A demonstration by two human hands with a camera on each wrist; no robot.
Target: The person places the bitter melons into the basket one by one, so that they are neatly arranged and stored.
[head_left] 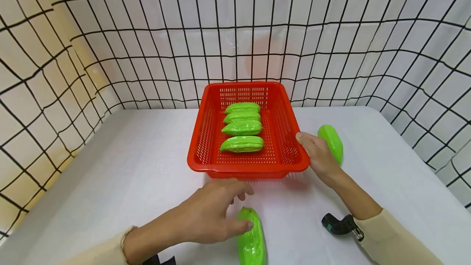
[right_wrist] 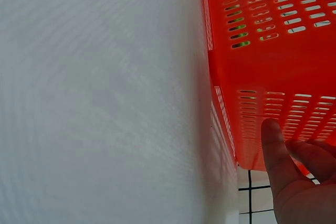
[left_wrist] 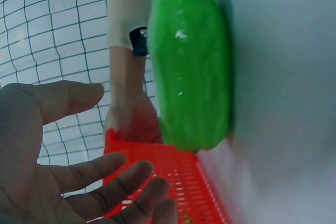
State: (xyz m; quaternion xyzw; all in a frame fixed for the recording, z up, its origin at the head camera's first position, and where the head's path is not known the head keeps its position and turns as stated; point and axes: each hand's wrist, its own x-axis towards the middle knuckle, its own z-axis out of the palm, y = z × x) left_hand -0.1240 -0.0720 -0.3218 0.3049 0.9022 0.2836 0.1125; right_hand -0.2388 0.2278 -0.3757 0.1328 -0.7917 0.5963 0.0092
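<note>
A red plastic basket [head_left: 247, 168] with slotted walls holds several glossy green bitter melons [head_left: 242, 144] lying side by side. My right hand [head_left: 321, 156] grips the basket's right rim, thumb on top in the head view; in the right wrist view its fingers lie against the slotted wall. My left hand [head_left: 209, 209] is in front of the basket, fingers spread and loosely bent, holding nothing. Below its thumb another bitter melon [head_left: 252, 242] lies on the table, its near end cut off by the frame. In the left wrist view this melon [left_wrist: 191, 66] is apart from the palm.
One more bitter melon [head_left: 332, 142] lies on the white table [head_left: 147, 146] just beyond my right hand. Black grid netting [head_left: 235, 28] over white sheeting surrounds the back and sides. A small black device [head_left: 337, 224] sits at the right sleeve.
</note>
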